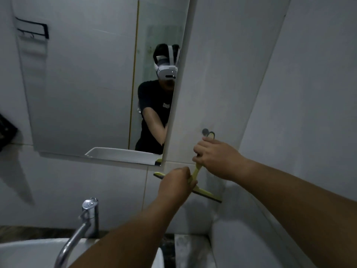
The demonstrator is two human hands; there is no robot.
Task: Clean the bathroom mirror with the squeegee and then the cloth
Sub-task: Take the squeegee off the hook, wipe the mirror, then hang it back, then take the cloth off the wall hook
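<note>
— What are the hands doing?

— Both are on the yellow plastic squeegee with a dark rubber blade. The right hand is curled round the upper part of the thin handle, knuckles towards the camera, fingers wrapped tight. The handle's looped top end pokes out above that fist, right beside a small round grey wall hook; I cannot tell whether the loop sits on the hook or only next to it.

— And the left?

— The left hand is clenched on the lower handle, just above the crossbar. Its fingers are folded over the stem and hide the join, so the blade shows on either side of the fist.

— Where is the squeegee relative to the glass?

— Off it. The tool lies against the pale glossy wall tiles, to the right of and below the rectangular frameless bathroom mirror. The blade runs slanted, its left end higher, its right end lower. Only a yellow corner shows reflected at the mirror's lower right edge.

— What else is nearby?

— A polished chrome tap with a curved spout stands lower left, over the smooth white ceramic basin. In the glass a person in a black tee and a white headset is reflected, along with a black wire wall rack at the upper left.
</note>
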